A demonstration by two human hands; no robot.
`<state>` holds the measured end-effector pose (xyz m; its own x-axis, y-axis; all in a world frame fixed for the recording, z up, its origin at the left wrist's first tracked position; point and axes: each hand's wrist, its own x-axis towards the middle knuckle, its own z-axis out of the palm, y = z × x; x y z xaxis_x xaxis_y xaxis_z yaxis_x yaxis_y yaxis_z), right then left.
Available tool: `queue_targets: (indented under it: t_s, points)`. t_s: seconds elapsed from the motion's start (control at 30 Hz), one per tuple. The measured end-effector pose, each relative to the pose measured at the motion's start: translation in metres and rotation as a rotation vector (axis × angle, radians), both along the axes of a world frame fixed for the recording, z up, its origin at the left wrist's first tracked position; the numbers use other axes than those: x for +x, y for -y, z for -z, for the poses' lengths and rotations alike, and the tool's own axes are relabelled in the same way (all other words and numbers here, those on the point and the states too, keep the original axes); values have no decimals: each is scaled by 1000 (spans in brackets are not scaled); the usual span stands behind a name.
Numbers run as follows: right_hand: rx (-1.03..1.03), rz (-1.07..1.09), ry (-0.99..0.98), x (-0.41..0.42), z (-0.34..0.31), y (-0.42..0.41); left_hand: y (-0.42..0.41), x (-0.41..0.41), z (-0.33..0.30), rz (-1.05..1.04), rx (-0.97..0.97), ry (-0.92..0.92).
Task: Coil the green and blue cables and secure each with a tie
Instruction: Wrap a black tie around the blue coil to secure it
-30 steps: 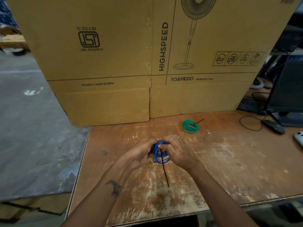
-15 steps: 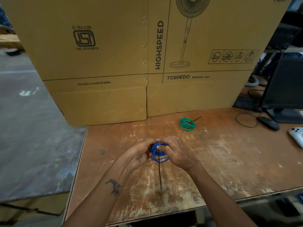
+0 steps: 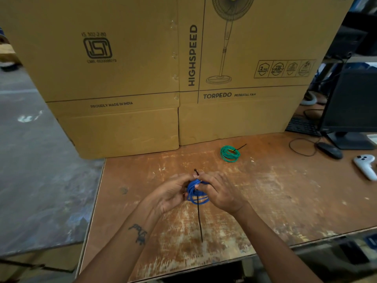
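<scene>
A coiled blue cable (image 3: 197,194) sits between my two hands above the worn wooden table (image 3: 265,201). My left hand (image 3: 171,193) grips the coil's left side. On the right side, my right hand (image 3: 220,190) curls its fingers over the top. A black tie (image 3: 199,219) runs through the coil; its long tail hangs down toward me and its short end pokes up above my fingers. Farther back lies the green cable (image 3: 230,153), coiled and with a black tie on it, its tail pointing right.
A big cardboard fan box (image 3: 163,78) stands along the table's back edge. At the right are a monitor (image 3: 355,107), a keyboard (image 3: 302,125), a black mouse (image 3: 329,150) with its cord, and a white controller (image 3: 365,165). The table's left edge drops to grey floor.
The tie's short end now shows above my fingers; earlier it was hidden. The tail hangs straighter toward me. Both hands stay on the blue coil.
</scene>
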<state>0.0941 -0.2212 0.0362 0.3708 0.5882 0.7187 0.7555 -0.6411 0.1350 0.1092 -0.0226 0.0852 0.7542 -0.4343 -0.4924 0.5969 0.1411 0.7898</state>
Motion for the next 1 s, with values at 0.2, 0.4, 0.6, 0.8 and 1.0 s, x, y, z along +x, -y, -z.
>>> queue_targets:
  t_s: [0.2,0.4,0.6,0.8,1.0]
  points:
    - [250,113,-248,-13,-4,-8,16,-12,10,-247,47,260]
    - [827,190,-628,-28,-25,-39,17,-17,16,-301,107,472]
    - [1123,173,-783,-30,-25,-48,29,-25,17,-366,176,566]
    - [1268,273,-837,-29,-43,-44,30,-19,13,-310,175,600]
    - [1520,154,-875,-21,-85,-35,30,-14,13,-280,213,602]
